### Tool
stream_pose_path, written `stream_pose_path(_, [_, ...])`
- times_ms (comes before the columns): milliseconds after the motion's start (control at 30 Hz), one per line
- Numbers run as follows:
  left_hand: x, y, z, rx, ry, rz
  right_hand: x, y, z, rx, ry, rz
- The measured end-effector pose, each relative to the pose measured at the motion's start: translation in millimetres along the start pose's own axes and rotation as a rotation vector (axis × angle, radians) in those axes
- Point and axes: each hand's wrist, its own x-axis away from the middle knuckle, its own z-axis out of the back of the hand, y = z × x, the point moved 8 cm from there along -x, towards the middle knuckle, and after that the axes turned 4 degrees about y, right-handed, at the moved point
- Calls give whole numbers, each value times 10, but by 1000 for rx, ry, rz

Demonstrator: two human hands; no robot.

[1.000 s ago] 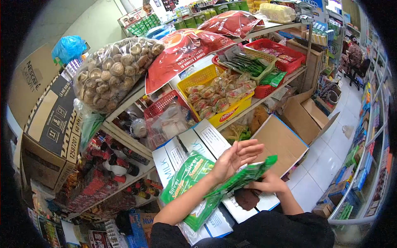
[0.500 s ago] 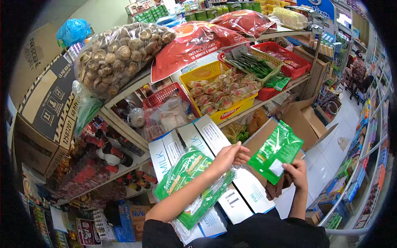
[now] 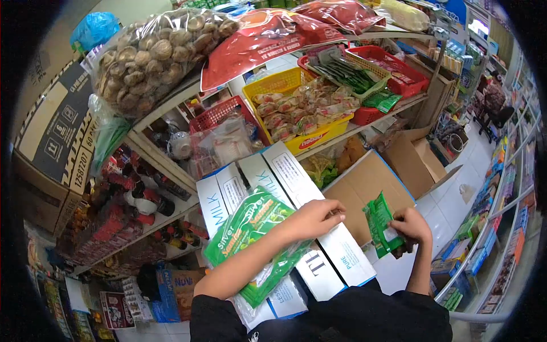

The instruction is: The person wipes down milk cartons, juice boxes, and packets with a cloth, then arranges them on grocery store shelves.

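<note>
My right hand point(image 3: 411, 227) grips a green packet point(image 3: 379, 225) with a white patch by its lower edge, holding it upright over a cardboard box flap. My left hand point(image 3: 319, 219) hangs over the white milk cartons point(image 3: 298, 187) with its fingers loosely bent and nothing in them. Under my left forearm lies a larger green plastic bag point(image 3: 250, 228) lettered "Silver", in clear wrap, on top of the cartons. Part of that bag is hidden by the arm.
Ahead, a shelf holds a yellow basket point(image 3: 248, 91) of wrapped goods and red baskets point(image 3: 424, 85). A large bag of dried mushrooms point(image 3: 154, 60) and red coffee bags point(image 3: 256, 43) lie above. Open cardboard boxes point(image 3: 367, 194) stand beyond my right hand. Glass shelving runs along the right.
The green packet has turned more edge-on and dropped slightly to the right with my right hand. My left hand has lowered a little toward the cartons. The view has tilted slightly.
</note>
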Motion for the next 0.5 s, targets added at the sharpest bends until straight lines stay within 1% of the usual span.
stream_pose_path(33, [1, 15, 5, -16, -11, -8, -87, 107, -24, -45, -4, -43])
stream_pose_path(133, [10, -26, -14, -25, -63, 4, -426, 218, 289, -138, 269, 6])
stream_pose_path(200, [-9, -37, -13, -15, -95, 15, -627, 196, 623, -284, 577, 102])
stream_pose_path(267, [8, -37, -10, -4, -119, 25, -831, 159, 947, -418, 691, 33])
stream_pose_path(333, [14, -52, 2, 8, -116, 23, -1120, 199, 1263, -482, 865, 125])
stream_pose_path(400, [7, -59, 16, 14, -99, -14, -1432, 247, 1477, -639, 862, 3])
stream_pose_path(433, [12, -62, 22, 51, -108, 17, -1653, 352, 1612, -608, 939, 15])
stream_pose_path(467, [9, -76, 17, 57, -116, 7, -1896, 479, 1689, -579, 1009, 27])
stream_pose_path(500, [4, -39, 35, 53, -125, 10, -2075, 560, 1737, -563, 1012, -55])
